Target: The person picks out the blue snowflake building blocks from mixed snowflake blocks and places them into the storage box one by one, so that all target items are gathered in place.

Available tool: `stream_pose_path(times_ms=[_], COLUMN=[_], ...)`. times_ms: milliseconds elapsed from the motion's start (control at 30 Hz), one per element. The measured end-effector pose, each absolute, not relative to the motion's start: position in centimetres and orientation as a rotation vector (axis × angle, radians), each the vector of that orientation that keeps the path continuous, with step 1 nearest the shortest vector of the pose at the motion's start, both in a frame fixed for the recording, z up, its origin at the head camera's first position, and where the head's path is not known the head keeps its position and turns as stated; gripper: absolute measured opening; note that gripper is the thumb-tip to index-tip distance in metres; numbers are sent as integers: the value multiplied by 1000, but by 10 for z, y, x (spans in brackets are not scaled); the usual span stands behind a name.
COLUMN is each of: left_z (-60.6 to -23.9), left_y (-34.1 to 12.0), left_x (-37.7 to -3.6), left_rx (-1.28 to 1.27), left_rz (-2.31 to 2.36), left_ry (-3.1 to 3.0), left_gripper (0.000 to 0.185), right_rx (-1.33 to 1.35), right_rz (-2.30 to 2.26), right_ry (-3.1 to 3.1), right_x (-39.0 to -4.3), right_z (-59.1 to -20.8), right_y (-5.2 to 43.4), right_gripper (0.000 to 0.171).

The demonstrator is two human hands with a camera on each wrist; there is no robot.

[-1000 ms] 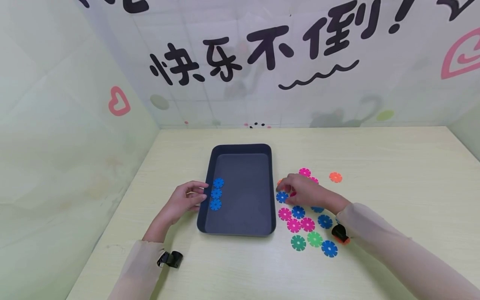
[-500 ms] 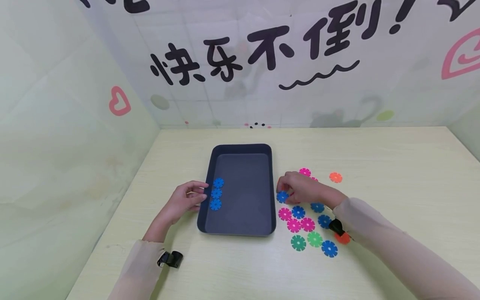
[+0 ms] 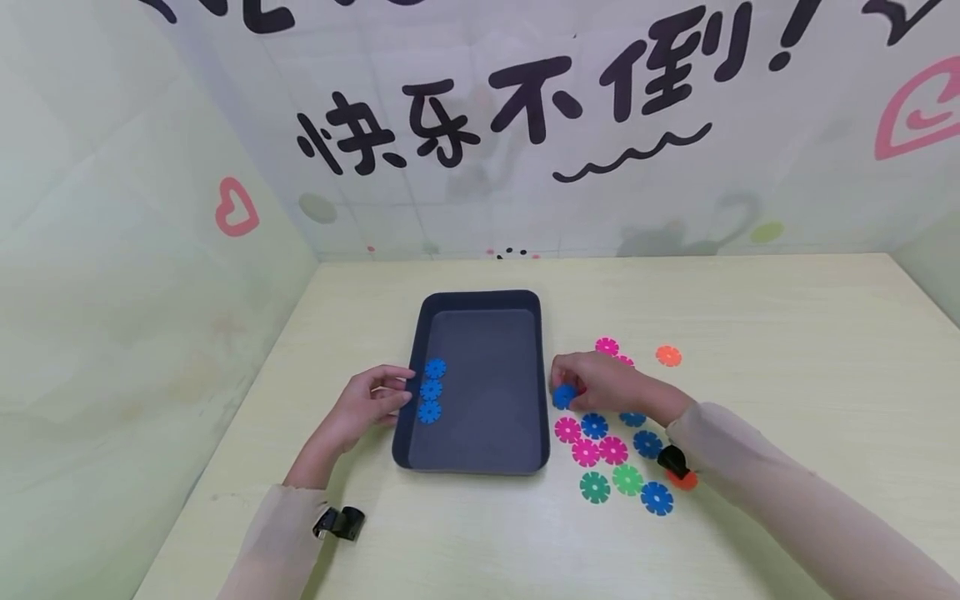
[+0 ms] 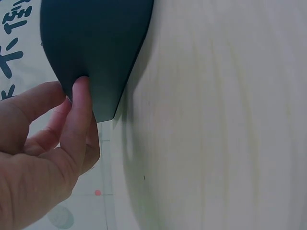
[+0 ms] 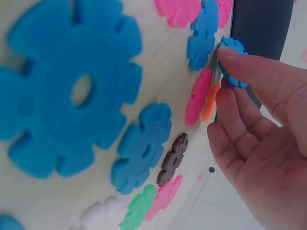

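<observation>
A dark rectangular tray (image 3: 487,392) stands on the table, with three blue notched discs (image 3: 431,389) in a row along its left side. My left hand (image 3: 371,404) holds the tray's left rim; in the left wrist view the thumb (image 4: 80,96) presses the outer wall. To the right of the tray my right hand (image 3: 603,382) pinches a blue notched disc (image 3: 564,397) between thumb and fingers. From the right wrist this blue disc (image 5: 233,62) appears raised on edge beside the tray wall, partly covered by the thumb.
Loose notched discs lie right of the tray: pink (image 3: 586,452), blue (image 3: 657,498), dark green (image 3: 595,487), light green (image 3: 627,480) and orange (image 3: 669,356). The right wrist view also shows a brown disc (image 5: 172,159). A printed wall (image 3: 480,208) borders the table's back.
My right fingers have closed on the blue disc, which now looks tilted up. The left hand and tray stay in place; the whole head view has shifted slightly.
</observation>
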State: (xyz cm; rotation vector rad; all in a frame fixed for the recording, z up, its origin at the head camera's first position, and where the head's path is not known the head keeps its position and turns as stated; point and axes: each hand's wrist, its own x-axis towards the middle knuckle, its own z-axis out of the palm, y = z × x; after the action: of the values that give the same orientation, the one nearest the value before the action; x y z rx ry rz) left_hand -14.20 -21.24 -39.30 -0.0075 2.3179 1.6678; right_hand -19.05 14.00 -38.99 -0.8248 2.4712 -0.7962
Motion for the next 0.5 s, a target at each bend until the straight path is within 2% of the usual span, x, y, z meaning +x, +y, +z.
stream_pose_path(times_ms=[500], left_z=[-396], left_y=[-214], left_x=[-142], left_rx=[3], left_rz=[1680], left_ry=[2308], left_gripper=[37], right_rx=[-915], right_rz=[-851], right_ry=[2513], right_x=[-183], right_z=[-366], right_y=[141], right_gripper=[22])
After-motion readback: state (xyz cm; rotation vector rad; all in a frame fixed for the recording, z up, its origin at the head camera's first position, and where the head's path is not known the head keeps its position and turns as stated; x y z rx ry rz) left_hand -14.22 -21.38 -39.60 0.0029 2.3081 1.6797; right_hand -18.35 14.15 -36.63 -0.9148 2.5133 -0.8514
